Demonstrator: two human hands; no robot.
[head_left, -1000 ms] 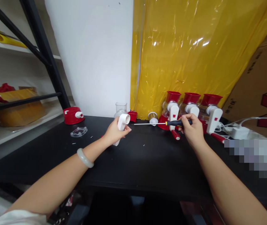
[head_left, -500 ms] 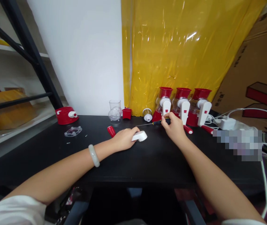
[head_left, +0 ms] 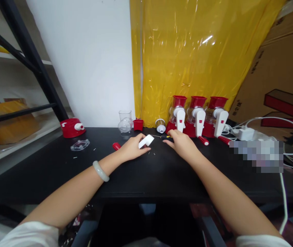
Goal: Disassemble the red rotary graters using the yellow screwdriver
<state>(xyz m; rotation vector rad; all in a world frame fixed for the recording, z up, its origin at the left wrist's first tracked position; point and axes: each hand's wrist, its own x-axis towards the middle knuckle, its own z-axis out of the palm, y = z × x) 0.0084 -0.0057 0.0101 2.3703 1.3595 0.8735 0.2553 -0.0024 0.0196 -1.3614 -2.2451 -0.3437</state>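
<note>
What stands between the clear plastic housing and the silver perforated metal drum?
Head view: a small red boxy plastic piece, between housing and drum.

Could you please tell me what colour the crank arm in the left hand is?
The crank arm is white; the head view shows it.

Since a second ago, the right hand [head_left: 182, 143], with the screwdriver [head_left: 164, 137], has moved in from farther right of the metal drum [head_left: 160, 126]. Two small pale pieces [head_left: 149, 153] now show front-left of the drum, not one. The left hand [head_left: 132, 149] has shifted the white crank [head_left: 146, 141] leftward from the drum since half a second ago.
</note>
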